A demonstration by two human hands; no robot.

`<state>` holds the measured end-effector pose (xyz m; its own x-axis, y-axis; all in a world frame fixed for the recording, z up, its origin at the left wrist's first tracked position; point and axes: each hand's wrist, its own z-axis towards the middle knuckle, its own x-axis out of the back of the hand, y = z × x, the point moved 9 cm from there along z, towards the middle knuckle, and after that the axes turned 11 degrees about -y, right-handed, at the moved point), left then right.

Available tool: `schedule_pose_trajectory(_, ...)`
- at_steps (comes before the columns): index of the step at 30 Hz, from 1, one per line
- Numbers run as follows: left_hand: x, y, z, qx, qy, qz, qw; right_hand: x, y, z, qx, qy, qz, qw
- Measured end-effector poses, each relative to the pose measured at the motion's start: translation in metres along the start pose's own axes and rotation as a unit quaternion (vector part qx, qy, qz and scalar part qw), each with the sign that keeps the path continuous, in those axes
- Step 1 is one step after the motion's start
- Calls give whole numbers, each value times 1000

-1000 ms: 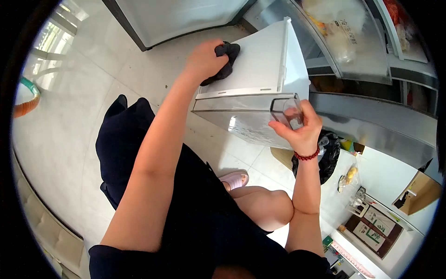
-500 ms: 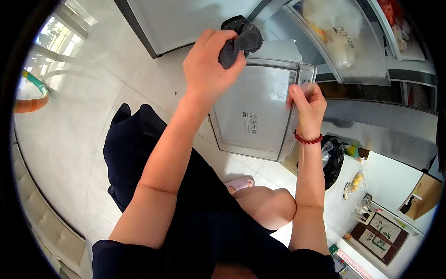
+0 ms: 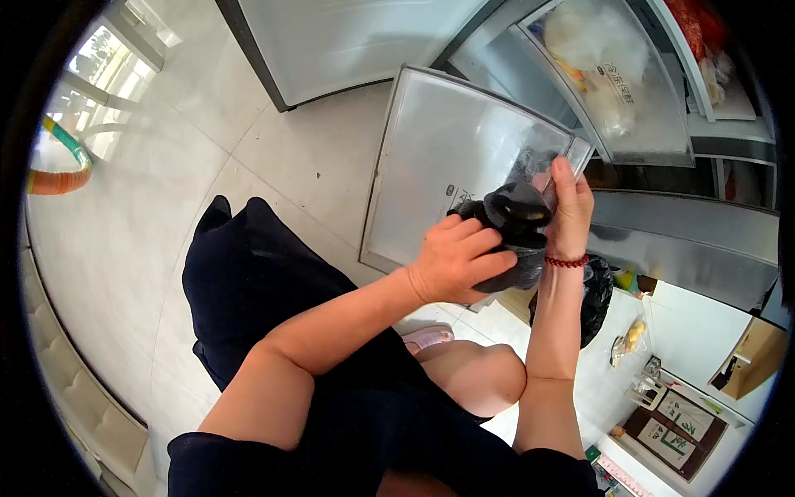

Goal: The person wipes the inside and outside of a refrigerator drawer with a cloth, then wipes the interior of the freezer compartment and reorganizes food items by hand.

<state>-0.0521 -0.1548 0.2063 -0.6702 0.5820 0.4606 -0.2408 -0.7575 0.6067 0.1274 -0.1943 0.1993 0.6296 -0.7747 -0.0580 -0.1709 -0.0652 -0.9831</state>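
Observation:
A dark grey cloth (image 3: 517, 211) is bunched in my left hand (image 3: 460, 261), whose fingers are wrapped round it. It lies against the front of a clear freezer drawer (image 3: 439, 137), near its right side, and partly covers the printed characters there. My right hand (image 3: 571, 207), with a red bead bracelet (image 3: 566, 261) on the wrist, grips the drawer's right edge, thumb on top. The drawer is held tilted, out of the fridge, in front of my knee. Its underside and the fingers behind it are hidden.
Beyond stands the open fridge, with a frosted drawer (image 3: 613, 91) of bagged food pulled out and its door (image 3: 356, 41) swung left. A black plastic bag (image 3: 598, 298) sits right of my wrist. An orange and green hose-like ring (image 3: 70, 170) lies far left, beside a cream sofa (image 3: 74, 389).
My left hand has brought the cloth down and right, from the drawer's top edge to its right side. The drawer has turned and risen slightly in my right hand.

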Motion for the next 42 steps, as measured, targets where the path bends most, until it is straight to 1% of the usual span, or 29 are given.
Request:
schedule_pose_trajectory(1,1,-9,-1,-6,-15,-37,999,-3,-5,0,-3,-35,-50,998)
schedule_pose_trajectory(2,8,-22,-4,21,-16,-41,999,-2,-4,-1,8,-39,-51,998)
schedule_pose_trajectory(4,21,-51,-11,80,6,-17,997,-4,-3,4,37,-49,-53,997)
schedule_pose_trajectory(6,36,-88,-19,127,59,7,990,0,-9,4,43,-39,-41,997)
schedule_pose_trajectory(8,68,-113,-17,164,179,30,970,1,-18,-2,42,-27,-27,998)
schedule_pose_trajectory(10,90,-154,-22,247,288,-45,924,5,-17,-7,31,-22,-16,999)
schedule_pose_trajectory(11,85,-173,-21,302,271,-152,901,6,-16,-8,26,-22,-11,999)
schedule_pose_trajectory(12,81,-182,-17,353,250,-256,865,6,-14,-9,20,-24,-5,1000)
schedule_pose_trajectory(13,70,-189,-17,398,225,-356,815,10,-11,-8,16,-13,16,1000)
schedule_pose_trajectory(16,56,-177,-24,412,184,-391,802,29,-6,-4,19,25,67,997)
schedule_pose_trajectory(17,59,-169,-28,434,173,-340,816,35,-8,-2,28,41,79,996)
schedule_pose_trajectory(18,55,-167,-31,432,150,-338,822,41,-10,-2,39,58,91,993)
schedule_pose_trajectory(20,42,-172,-41,427,102,-336,833,46,-11,-2,38,63,70,995)
schedule_pose_trajectory(22,36,-176,-49,435,75,-339,830,48,-10,-3,31,80,40,995)
schedule_pose_trajectory(24,32,-178,-58,456,52,-337,822,51,-6,-1,37,81,45,995)
schedule_pose_trajectory(25,36,-177,-59,451,16,-299,841,52,-4,2,42,80,48,995)
schedule_pose_trajectory(27,47,-174,-62,439,-56,-219,869,55,4,6,21,79,39,996)
schedule_pose_trajectory(28,48,-179,-68,444,-53,-223,866,56,7,6,10,78,35,996)
schedule_pose_trajectory(30,51,-185,-68,449,-47,-229,862,50,10,10,-17,33,40,998)
schedule_pose_trajectory(31,54,-186,-63,460,8,-288,840,46,12,10,-31,11,43,999)
schedule_pose_trajectory(33,55,-182,-47,475,115,-400,775,34,14,8,-39,-34,33,998)
schedule_pose_trajectory(34,57,-178,-36,462,112,-411,778,27,14,6,-43,-57,28,997)
schedule_pose_trajectory(36,59,-174,-17,433,108,-433,783,25,14,2,-48,-36,41,997)
schedule_pose_trajectory(37,60,-176,-17,441,117,-397,796,28,15,1,-45,-29,52,997)
schedule_pose_trajectory(40,59,-169,-21,426,65,-284,856,49,15,7,-32,19,73,997)
schedule_pose_trajectory(41,50,-171,-31,453,47,-296,840,56,16,9,-28,40,81,996)
schedule_pose_trajectory(42,45,-169,-34,450,32,-303,839,58,15,10,-16,48,87,995)
